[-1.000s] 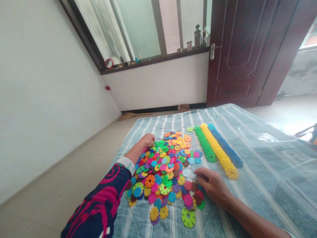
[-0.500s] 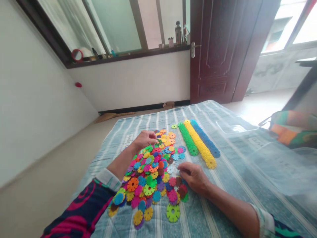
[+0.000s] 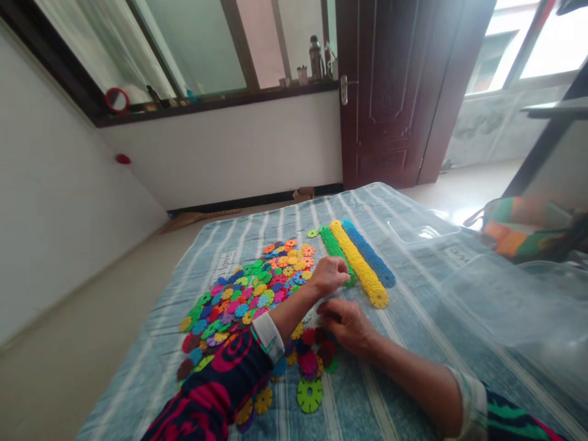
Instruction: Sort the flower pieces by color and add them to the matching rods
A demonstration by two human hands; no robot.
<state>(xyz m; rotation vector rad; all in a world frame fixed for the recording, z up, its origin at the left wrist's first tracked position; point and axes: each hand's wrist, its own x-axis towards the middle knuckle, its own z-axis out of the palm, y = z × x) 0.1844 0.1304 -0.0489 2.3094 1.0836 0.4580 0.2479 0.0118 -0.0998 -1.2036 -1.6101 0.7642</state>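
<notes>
My left hand is at the lower end of a row of overlapping green notched discs. Its fingers are pinched together, and what they hold is hidden. Below it my right hand rests on the striped cloth with curled fingers, beside the loose pile; anything in them cannot be made out. A yellow row and a blue row of discs lie alongside the green one. To the left spreads a pile of mixed plastic flower-like discs, partly covered by my left forearm.
A single lime disc lies by the green row's far end, and a larger lime disc lies nearer me. Clear plastic containers and a transparent lid or tray are on the right, with a colourful bag beyond.
My left hand has moved right from the top of the pile to the green row's near end. My right hand stays about where it was. The view has shifted slightly.
</notes>
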